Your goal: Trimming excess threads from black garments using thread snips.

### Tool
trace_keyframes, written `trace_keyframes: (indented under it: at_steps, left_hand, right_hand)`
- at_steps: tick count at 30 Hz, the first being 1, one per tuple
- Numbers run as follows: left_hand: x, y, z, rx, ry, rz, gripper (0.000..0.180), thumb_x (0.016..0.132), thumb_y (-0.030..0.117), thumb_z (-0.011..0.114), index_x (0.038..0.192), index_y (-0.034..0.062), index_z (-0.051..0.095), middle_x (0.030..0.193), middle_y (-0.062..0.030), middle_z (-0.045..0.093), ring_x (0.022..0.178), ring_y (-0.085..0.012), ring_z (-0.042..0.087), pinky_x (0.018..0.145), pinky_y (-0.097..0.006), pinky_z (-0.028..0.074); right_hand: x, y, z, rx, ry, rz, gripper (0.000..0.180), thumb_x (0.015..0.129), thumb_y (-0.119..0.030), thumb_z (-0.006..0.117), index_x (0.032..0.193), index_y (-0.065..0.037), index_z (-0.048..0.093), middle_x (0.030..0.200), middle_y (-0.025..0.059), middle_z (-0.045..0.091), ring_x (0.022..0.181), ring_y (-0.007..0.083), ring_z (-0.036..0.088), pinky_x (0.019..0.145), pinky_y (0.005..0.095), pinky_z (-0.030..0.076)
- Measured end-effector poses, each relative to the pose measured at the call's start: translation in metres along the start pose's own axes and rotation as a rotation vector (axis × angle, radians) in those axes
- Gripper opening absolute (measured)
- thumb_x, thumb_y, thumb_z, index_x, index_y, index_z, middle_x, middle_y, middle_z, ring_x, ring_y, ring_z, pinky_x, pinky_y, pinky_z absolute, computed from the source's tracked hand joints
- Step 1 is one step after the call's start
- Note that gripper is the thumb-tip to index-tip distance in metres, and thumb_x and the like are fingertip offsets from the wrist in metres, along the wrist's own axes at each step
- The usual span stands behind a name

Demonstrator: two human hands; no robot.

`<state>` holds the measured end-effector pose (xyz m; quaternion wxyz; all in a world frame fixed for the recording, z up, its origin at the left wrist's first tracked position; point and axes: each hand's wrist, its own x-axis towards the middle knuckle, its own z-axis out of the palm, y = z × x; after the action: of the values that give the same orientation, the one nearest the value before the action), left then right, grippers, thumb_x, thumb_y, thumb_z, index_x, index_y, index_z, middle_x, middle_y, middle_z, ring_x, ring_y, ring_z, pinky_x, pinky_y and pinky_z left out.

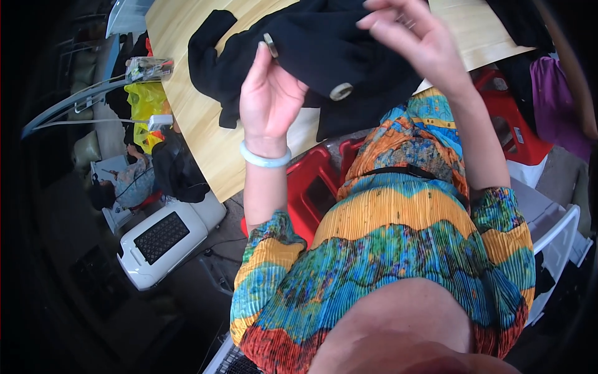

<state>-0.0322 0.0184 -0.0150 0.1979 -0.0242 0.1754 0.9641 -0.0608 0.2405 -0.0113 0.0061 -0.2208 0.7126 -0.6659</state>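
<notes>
A black garment [218, 71] is spread over the wooden table in front of me, its near part hanging past the edge. My left hand [271, 96] grips its edge, fingers curled under the cloth and thumb pointing up beside a pale round button [270, 45]. A second button [341, 91] of the same kind lies on the cloth, to the right of that hand. My right hand [420, 50] is raised above the garment's right side, fingers bent toward the thumb. A thin glint shows among its fingers; what it is I cannot make out.
The wooden table [187, 124] ends close to my body. Red stools [305, 193] stand under its edge. At left are a white machine with a dark grille [165, 237], a yellow plastic bag [146, 106] and a seated person [134, 181]. Purple cloth [554, 100] hangs at right.
</notes>
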Motion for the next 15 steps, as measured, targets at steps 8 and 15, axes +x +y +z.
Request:
trace_keyframes:
  at_steps: [8, 15]
  left_hand:
    - [0.023, -0.01, 0.0, 0.227, 0.24, 0.118, 0.032, 0.092, 0.029, 0.037, 0.108, 0.004, 0.048, 0.109, -0.0094, 0.054, 0.104, -0.0212, 0.05, 0.094, -0.035, 0.035]
    - [-0.017, -0.037, -0.014, 0.802, 0.399, 0.264, 0.038, 0.091, 0.037, 0.036, 0.097, 0.002, 0.049, 0.084, -0.0086, 0.056, 0.069, -0.0142, 0.055, 0.057, -0.024, 0.046]
  right_hand:
    - [0.005, 0.016, 0.03, 0.202, -0.02, 0.118, 0.028, 0.079, -0.007, 0.058, 0.105, -0.002, 0.049, 0.091, 0.0023, 0.054, 0.084, 0.0058, 0.051, 0.075, 0.0177, 0.043]
    - [0.009, 0.0, 0.027, 0.079, 0.039, 0.202, 0.019, 0.075, -0.003, 0.059, 0.093, -0.003, 0.052, 0.074, -0.0001, 0.053, 0.069, 0.0052, 0.05, 0.065, 0.0188, 0.042]
